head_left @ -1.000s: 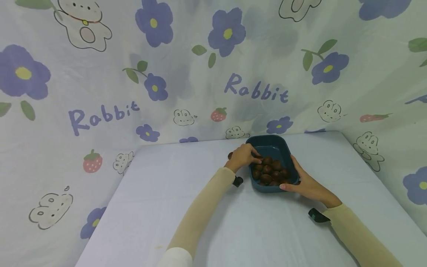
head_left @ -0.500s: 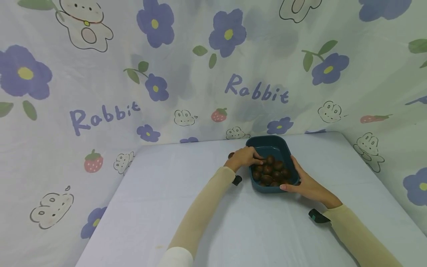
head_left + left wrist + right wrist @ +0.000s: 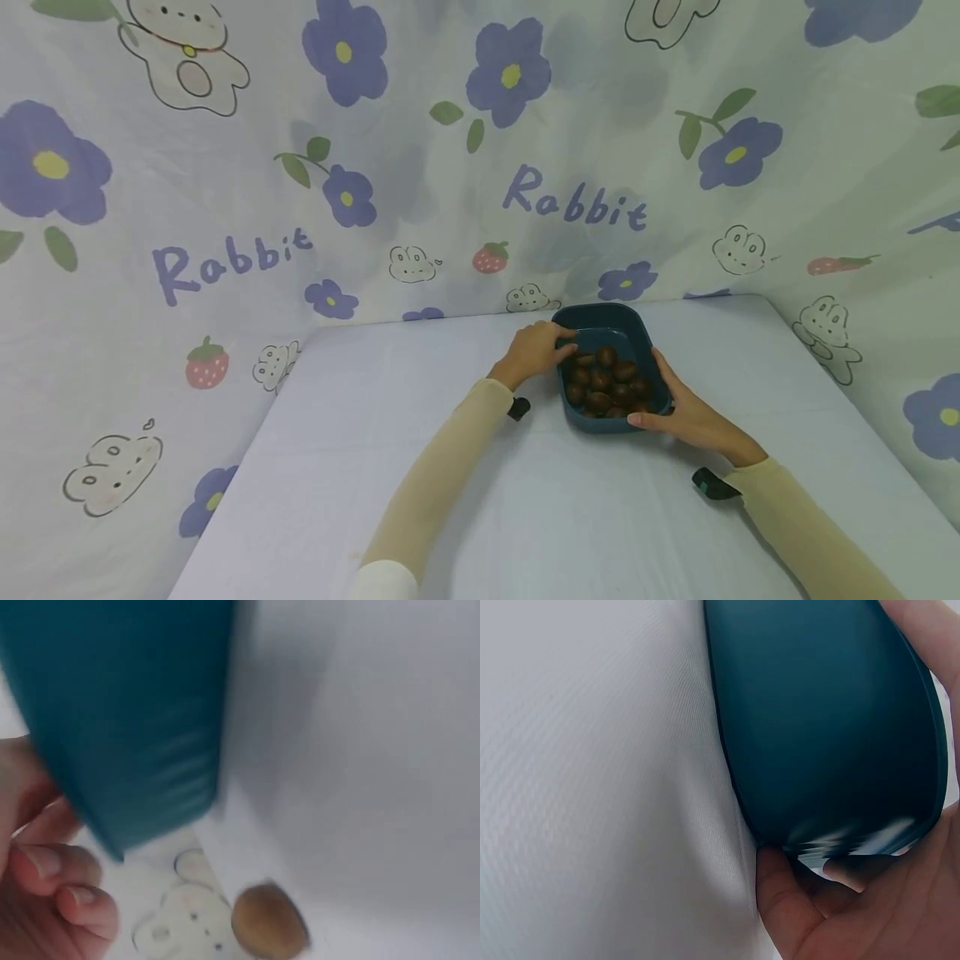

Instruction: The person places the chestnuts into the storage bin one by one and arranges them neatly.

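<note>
Several brown chestnuts (image 3: 601,381) lie in the near part of a dark teal rectangular box (image 3: 643,343) near the back of the table. My left hand (image 3: 531,350) is at the box's left rim, thumb and forefinger reaching over it; nothing shows between them. In the left wrist view its other fingers (image 3: 84,896) are loosely bent beside the box wall. A single chestnut (image 3: 270,921) lies on the table outside the box; in the head view it is hidden behind my left hand. My right hand (image 3: 693,417) holds the near right corner, thumb at the front rim, fingers along the right side.
A white cloth covers the table (image 3: 420,417), which runs back to a hanging cloth (image 3: 450,192) with flowers and rabbits. Black straps or devices (image 3: 716,484) sit under both wrists.
My left hand has drawn back from over the chestnuts to the left rim, uncovering a chestnut at the left side of the pile. The right hand and the box stay put.
</note>
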Demonstrator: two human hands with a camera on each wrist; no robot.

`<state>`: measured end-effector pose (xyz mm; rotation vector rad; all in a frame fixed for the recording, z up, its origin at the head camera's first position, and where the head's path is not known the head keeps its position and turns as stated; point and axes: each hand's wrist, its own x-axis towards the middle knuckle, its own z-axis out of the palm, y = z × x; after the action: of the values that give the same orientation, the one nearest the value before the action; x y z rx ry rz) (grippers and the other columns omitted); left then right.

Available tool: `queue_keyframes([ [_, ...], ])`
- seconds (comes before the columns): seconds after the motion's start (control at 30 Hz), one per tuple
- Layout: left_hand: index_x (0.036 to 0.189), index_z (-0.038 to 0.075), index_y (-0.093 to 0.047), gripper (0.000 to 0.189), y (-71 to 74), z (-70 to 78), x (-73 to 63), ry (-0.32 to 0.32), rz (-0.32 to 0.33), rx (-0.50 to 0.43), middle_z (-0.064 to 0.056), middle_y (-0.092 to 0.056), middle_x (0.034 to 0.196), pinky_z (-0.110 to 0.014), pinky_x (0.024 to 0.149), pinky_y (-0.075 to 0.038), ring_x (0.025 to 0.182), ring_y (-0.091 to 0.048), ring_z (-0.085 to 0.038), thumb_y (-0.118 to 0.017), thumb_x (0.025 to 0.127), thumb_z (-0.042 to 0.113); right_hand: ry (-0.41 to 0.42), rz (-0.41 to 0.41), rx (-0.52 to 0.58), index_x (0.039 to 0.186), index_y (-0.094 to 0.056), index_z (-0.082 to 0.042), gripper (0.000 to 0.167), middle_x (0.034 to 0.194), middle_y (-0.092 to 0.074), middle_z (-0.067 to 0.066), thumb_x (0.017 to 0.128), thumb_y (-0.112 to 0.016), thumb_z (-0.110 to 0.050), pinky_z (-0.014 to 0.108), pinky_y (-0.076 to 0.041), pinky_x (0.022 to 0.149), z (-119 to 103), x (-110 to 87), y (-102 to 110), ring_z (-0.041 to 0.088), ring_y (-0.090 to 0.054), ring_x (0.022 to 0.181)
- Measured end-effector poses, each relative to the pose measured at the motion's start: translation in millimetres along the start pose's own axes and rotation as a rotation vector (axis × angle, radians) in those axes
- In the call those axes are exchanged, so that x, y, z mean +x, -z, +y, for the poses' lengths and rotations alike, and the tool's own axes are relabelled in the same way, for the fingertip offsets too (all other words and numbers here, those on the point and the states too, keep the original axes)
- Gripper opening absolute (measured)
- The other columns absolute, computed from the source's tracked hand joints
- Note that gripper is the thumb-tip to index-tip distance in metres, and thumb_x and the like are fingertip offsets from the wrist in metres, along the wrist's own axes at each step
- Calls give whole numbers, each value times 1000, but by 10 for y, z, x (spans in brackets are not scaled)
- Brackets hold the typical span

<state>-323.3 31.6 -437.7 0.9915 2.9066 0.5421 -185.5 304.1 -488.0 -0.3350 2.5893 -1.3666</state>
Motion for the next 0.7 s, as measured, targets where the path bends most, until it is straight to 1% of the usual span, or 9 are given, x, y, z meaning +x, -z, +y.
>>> queue_keyframes([
  [0.07,131,17,-72,33,54,-84,-45,-5,98,-34,-6,-79,116,-24,48,-32,53,-45,-15,-66,102,32,5,-1,-1,162,23,-31,123,174,16,16,91,-77,-41,85,-13,111,10,8,-1,57,1,157],
  [0.13,128,15,-75,31,116,-186,-90,13,189,-70,-5,-80,113,-23,50,-36,57,-54,-17,-65,103,30,7,1,-3,163,23,-30,123,174,16,16,91,-77,-41,85,-13,111,14,10,0,57,1,157],
  [0.2,124,13,-76,29,183,-287,-141,58,259,-125,-4,-78,119,-26,56,-45,69,-64,-20,-65,102,30,10,1,-4,163,23,-29,123,174,16,16,91,-77,-41,85,-14,111,20,11,1,58,1,156],
  [0.23,123,14,-76,29,212,-339,-165,83,288,-147,-3,-78,120,-26,59,-48,75,-67,-19,-65,102,30,11,0,-4,163,23,-29,123,174,16,17,91,-77,-41,85,-14,111,23,12,3,58,1,156],
  [0.3,123,14,-76,29,253,-439,-212,134,314,-190,-3,-77,121,-26,65,-51,86,-70,-19,-65,102,30,8,0,-7,163,22,-28,124,174,16,17,91,-77,-41,85,-14,111,21,10,7,58,0,156],
  [0.33,124,14,-76,30,260,-485,-231,161,318,-214,-3,-77,120,-27,64,-51,83,-68,-19,-65,102,31,7,-1,-9,163,23,-28,124,174,16,17,90,-77,-41,85,-15,110,20,7,10,59,0,156],
  [0.43,125,12,-75,32,241,-597,-277,231,309,-244,-3,-77,119,-27,66,-51,87,-68,-18,-68,100,32,8,-2,-11,163,22,-29,125,174,15,17,89,-78,-40,85,-16,110,12,-2,14,59,-1,156],
  [0.57,126,10,-74,39,164,-693,-320,338,250,-251,-4,-76,122,-35,76,-56,96,-70,-21,-71,98,37,12,-1,-13,163,22,-30,125,174,14,18,89,-79,-39,85,-16,110,0,-11,13,59,-1,156],
  [0.7,127,9,-73,44,84,-736,-358,398,190,-249,-5,-75,126,-42,89,-56,106,-70,-24,-72,96,41,12,1,-13,163,22,-31,125,174,14,18,89,-79,-39,85,-16,110,-1,-9,8,59,-1,156],
])
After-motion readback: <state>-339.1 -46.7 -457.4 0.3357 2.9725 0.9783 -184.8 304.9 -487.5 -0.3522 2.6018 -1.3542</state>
